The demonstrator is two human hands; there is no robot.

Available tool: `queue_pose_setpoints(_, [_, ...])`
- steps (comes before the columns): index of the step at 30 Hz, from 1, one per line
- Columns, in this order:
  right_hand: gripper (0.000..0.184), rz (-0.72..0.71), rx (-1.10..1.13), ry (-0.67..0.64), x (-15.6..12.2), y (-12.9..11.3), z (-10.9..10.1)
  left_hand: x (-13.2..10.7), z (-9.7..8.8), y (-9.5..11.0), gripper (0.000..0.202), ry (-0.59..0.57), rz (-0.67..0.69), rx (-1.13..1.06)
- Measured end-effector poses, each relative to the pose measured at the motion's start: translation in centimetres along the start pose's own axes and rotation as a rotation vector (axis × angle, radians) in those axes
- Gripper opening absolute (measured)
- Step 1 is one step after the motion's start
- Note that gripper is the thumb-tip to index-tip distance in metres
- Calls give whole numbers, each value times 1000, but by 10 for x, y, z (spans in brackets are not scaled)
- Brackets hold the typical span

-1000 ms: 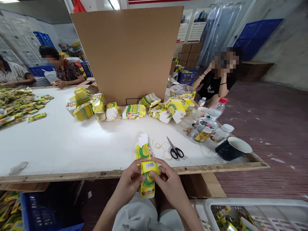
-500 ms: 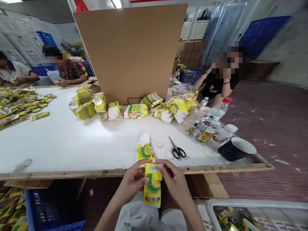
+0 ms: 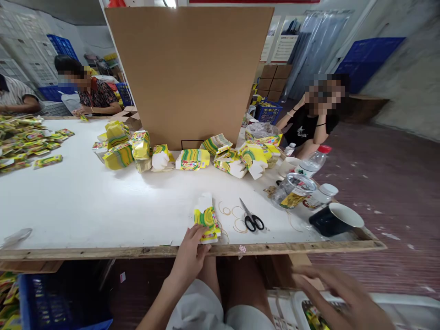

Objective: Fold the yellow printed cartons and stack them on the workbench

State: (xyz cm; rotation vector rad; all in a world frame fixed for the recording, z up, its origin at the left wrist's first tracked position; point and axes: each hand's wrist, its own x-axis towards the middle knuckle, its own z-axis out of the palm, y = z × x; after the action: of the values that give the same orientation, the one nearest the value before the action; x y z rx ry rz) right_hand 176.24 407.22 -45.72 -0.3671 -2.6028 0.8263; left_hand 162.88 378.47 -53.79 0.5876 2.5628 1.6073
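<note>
A small stack of flat yellow-and-green cartons lies at the near edge of the white table. My left hand reaches over the wooden rim, and its fingers pinch the near end of that stack. My right hand is low on the right, blurred by motion. Its fingers are spread and hold nothing, and it hovers over the white crate, which holds yellow packs. My lap in light clothing shows between the two arms.
Scissors and loose rubber bands lie right of the stack. Further right are a clear jar, a black cup and a water bottle. Folded carton piles line an upright cardboard sheet. Other people sit around. A blue crate is bottom left.
Both hands held a folded yellow box over my lap. It has since left them. My right hand swung down right over the white crate, and my left went up to the flat stack.
</note>
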Motion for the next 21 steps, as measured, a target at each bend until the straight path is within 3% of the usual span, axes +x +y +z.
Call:
queue_pose_setpoints(3, [21, 109, 156, -153, 26, -39, 69, 0, 1, -8, 42, -42, 29, 108])
queue_pose_setpoints(6, [22, 188, 224, -192, 53, -73, 136, -1, 2, -7, 35, -77, 50, 168])
queue_pose_setpoints(9, [35, 196, 263, -189, 67, -86, 170, -1, 2, -6, 34, -102, 58, 189])
queue_pose_setpoints(12, [33, 219, 319, -175, 70, -83, 177, -1, 4, -9, 36, -91, 60, 156])
queue_pose_setpoints(16, [16, 220, 436, -195, 63, -79, 171, -3, 7, -11, 33, -4, 18, -63])
queue_pose_setpoints(18, [23, 210, 486, -162, 54, -83, 164, -3, 2, -6, 35, 75, -53, -287])
queue_pose_setpoints(21, [39, 217, 665, -137, 34, -96, 148, -3, -12, 12, 46, 121, -233, -863])
